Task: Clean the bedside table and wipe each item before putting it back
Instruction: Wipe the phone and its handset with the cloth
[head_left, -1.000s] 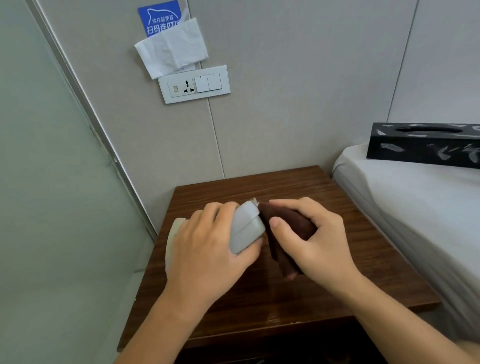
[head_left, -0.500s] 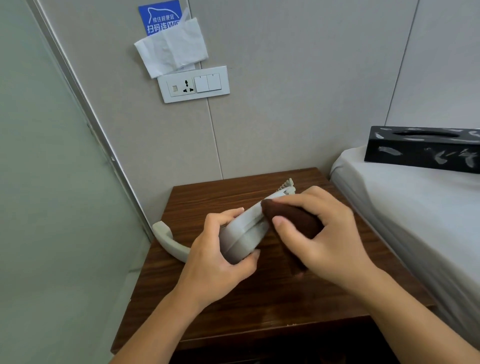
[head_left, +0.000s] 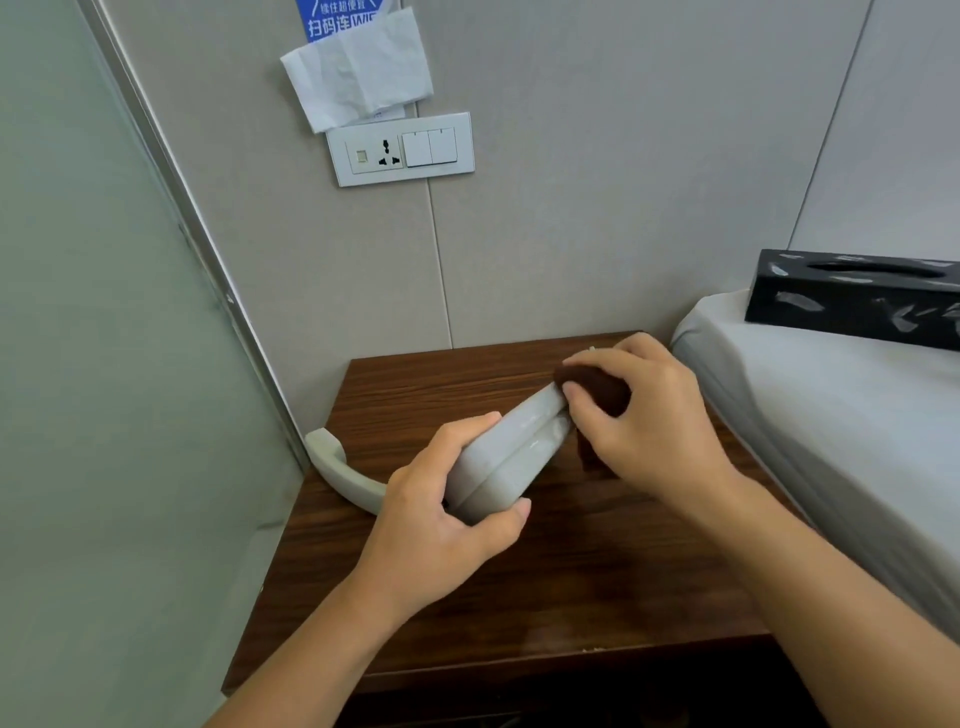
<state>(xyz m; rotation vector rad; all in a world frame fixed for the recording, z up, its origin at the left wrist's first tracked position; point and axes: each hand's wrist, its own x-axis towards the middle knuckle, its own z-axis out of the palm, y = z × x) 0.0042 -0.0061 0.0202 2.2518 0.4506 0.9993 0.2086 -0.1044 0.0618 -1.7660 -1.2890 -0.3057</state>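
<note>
White-sheeted bed (head_left: 831, 415) along the right edge, w/ a black rectangular tissue box with pale brush marks (head_left: 857, 299) on it. Dark brown wood-grain bedside table (head_left: 597, 571) sits in the corner, touching the bed. Pale grey plastic telephone base (head_left: 506, 457) is tilted up on edge over the tabletop — left hand (head_left: 441, 525) grips its near end, thumb and fingers curled round it. Cream curved handset (head_left: 340, 473) lies at the table's left-rear edge. Right hand (head_left: 649, 415) pinches a dark brown cloth (head_left: 597, 389) against the base's far end.
</note>
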